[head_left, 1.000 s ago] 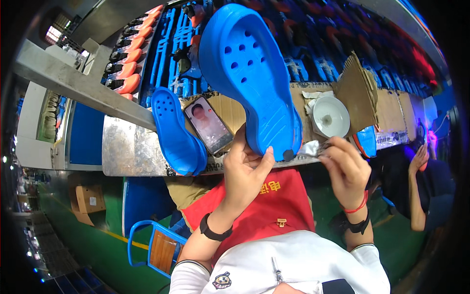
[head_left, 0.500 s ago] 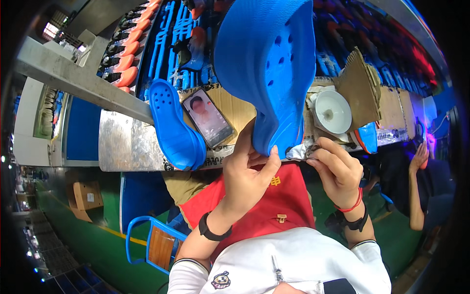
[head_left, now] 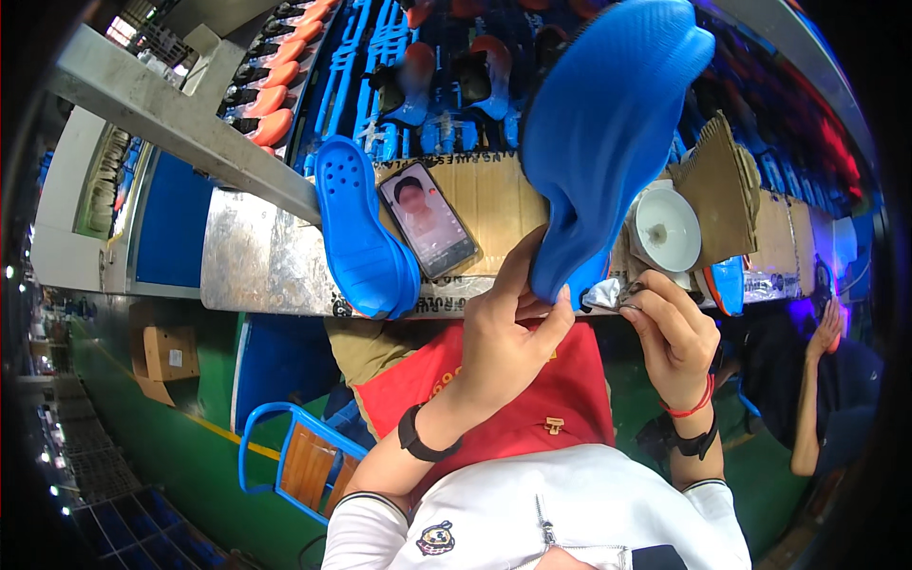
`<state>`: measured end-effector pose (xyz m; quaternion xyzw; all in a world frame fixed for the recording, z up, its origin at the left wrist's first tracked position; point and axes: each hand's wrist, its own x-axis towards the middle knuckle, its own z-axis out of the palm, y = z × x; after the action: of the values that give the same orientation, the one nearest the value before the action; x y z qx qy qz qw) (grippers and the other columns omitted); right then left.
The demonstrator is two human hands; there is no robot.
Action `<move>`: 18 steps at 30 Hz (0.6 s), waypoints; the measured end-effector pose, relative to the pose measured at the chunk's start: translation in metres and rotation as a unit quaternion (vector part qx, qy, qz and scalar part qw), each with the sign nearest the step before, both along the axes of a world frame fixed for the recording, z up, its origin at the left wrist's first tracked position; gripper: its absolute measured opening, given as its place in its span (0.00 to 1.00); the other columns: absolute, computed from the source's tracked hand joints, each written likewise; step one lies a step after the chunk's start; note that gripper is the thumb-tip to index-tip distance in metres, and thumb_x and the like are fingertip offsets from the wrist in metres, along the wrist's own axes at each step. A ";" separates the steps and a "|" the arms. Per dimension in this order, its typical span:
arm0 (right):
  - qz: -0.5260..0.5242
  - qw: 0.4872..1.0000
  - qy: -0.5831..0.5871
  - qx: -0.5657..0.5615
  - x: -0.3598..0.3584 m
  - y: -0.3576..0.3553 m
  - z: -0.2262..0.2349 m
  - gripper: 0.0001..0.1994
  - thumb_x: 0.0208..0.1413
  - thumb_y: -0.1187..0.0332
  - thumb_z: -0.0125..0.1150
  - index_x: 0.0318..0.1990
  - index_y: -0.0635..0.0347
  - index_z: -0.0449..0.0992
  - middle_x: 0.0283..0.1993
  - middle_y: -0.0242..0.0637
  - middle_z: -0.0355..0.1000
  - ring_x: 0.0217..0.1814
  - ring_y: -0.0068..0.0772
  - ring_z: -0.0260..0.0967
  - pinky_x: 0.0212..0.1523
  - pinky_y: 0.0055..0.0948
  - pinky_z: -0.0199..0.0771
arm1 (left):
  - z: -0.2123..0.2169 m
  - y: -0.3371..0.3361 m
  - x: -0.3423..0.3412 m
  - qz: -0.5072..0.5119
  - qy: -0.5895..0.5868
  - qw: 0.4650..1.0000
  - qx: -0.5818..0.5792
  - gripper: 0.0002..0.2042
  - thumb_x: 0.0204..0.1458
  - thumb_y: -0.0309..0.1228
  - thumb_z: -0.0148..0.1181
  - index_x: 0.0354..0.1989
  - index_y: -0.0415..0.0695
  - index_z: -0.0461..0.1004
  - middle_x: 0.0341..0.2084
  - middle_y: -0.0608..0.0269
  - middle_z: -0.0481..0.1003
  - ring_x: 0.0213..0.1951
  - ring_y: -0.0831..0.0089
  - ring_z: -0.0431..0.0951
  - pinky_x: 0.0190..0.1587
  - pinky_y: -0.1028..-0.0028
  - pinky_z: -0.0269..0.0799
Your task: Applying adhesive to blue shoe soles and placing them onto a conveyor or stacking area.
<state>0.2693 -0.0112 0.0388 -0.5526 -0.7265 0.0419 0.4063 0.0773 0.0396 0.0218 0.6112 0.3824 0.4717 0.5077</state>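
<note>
My left hand (head_left: 513, 328) is closed around the narrow lower end of a large blue shoe sole (head_left: 603, 133). The sole stands up from my grip, tilted to the right, with its smooth curved side showing. Just to its right, the fingertips of my right hand (head_left: 679, 337) pinch a small crumpled silvery-white piece, cloth or foil (head_left: 602, 293), close to the sole's lower end. I cannot tell whether the piece touches the sole. Left of my hands, more blue soles (head_left: 366, 228), apparently stacked, lie on the bench beside a phone (head_left: 429, 218) with a lit screen.
A white bowl (head_left: 667, 230) stands on the right of the bench, by a bent cardboard piece (head_left: 719, 190) and a blue-and-orange sole (head_left: 728, 285). Behind are blue racks with orange-and-black shoes (head_left: 271, 128). A metal bar (head_left: 180, 123) crosses at left. A co-worker's hand (head_left: 825, 332) is at far right.
The sole in my left hand has turned and tipped right, so its holed inner face no longer shows. My right hand keeps its pinch. The whole view has shifted slightly.
</note>
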 end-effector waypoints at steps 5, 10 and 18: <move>-0.008 1.000 -0.017 0.008 -0.001 0.001 0.000 0.10 0.44 0.80 0.70 0.34 0.66 0.76 0.39 0.47 0.76 0.25 0.40 0.74 0.25 0.27 0.72 | 0.000 0.000 0.001 -0.005 -0.005 1.000 -0.003 0.28 0.53 0.18 0.60 0.63 0.34 0.59 0.43 0.55 0.77 0.44 0.71 0.80 0.47 0.73 0.79; -0.012 1.000 -0.017 0.005 0.000 0.001 0.000 0.10 0.44 0.80 0.70 0.35 0.66 0.76 0.39 0.46 0.75 0.25 0.40 0.73 0.25 0.27 0.72 | -0.001 0.000 0.001 -0.011 0.009 1.000 -0.002 0.28 0.53 0.18 0.60 0.64 0.34 0.59 0.43 0.55 0.77 0.44 0.72 0.80 0.47 0.73 0.79; -0.016 0.999 -0.027 0.011 0.001 0.000 0.000 0.10 0.44 0.81 0.70 0.35 0.66 0.76 0.39 0.47 0.75 0.26 0.40 0.73 0.26 0.27 0.72 | -0.007 0.001 0.004 0.012 -0.014 0.999 0.031 0.27 0.54 0.20 0.59 0.63 0.37 0.62 0.36 0.54 0.79 0.37 0.69 0.84 0.41 0.73 0.80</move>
<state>0.2701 -0.0107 0.0391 -0.5608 -0.7287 0.0127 0.3929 0.0809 0.0411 0.0153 0.6158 0.3674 0.4977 0.4880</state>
